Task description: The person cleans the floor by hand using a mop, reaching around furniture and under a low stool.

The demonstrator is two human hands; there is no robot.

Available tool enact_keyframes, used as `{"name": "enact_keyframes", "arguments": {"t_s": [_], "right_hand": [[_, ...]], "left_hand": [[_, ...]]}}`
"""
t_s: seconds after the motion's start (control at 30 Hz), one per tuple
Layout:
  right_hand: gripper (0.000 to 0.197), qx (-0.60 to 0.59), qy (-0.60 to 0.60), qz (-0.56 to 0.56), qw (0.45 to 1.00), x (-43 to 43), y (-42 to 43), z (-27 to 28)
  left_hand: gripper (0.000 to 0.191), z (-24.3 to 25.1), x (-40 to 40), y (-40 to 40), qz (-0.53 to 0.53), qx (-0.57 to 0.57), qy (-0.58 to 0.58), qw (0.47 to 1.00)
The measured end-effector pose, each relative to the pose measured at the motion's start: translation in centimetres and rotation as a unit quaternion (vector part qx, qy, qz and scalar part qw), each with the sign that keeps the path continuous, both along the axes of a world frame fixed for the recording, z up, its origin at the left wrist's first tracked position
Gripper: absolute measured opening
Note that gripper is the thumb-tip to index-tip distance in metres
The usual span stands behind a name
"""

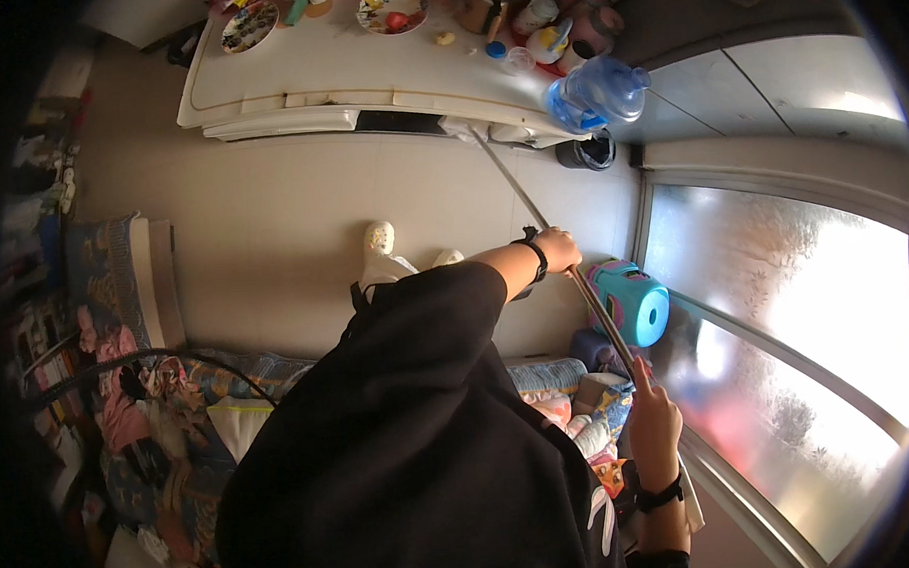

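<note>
A long thin metal pole (520, 194) runs diagonally from under the table's edge down to the right. My left hand (558, 250), with a black band at the wrist, is closed around its middle. Nearer my body, my right hand (654, 416) grips the upper part, one finger lying along the shaft. The pole's far end meets a whitish, crumpled thing (462, 127) at the table's underside; whether this is a mop head or a plastic bag, I cannot tell.
A white-topped table (327, 74) bears patterned plates, cups and a large blue water bottle (598, 95). Beneath its right end is a black-lined bin (586, 153). A turquoise plastic stool (632, 304) stands beside the frosted glass door (754, 273). Behind me is a sofa (548, 374) with cushions and clothes.
</note>
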State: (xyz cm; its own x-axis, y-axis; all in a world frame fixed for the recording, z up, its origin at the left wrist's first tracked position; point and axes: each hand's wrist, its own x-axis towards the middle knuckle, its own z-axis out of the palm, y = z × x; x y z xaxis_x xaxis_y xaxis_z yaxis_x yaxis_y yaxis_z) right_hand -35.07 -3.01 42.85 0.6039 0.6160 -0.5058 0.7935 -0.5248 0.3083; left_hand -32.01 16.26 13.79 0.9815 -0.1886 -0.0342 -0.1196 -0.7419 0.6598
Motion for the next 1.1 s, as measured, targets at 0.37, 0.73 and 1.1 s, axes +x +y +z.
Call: {"name": "enact_keyframes", "arguments": {"t_s": [0.37,0.73,1.1], "right_hand": [[0.047,-0.035,0.085,-0.036,0.995,1.3,1.7,-1.3],[0.056,-0.047,0.145,0.145,0.978,2.3,4.3,-6.1],[0.048,0.063,0.373,-0.179,0.908,1.6,-8.4,-5.9]], "left_hand": [[0.006,-3.2,-3.4,-0.4,0.126,0.005,0.018,0.992],[0.004,-6.3,-11.5,3.9,0.188,0.039,0.073,0.979],[0.012,-4.4,-10.8,-4.1,-0.054,-0.016,0.053,0.997]]}}
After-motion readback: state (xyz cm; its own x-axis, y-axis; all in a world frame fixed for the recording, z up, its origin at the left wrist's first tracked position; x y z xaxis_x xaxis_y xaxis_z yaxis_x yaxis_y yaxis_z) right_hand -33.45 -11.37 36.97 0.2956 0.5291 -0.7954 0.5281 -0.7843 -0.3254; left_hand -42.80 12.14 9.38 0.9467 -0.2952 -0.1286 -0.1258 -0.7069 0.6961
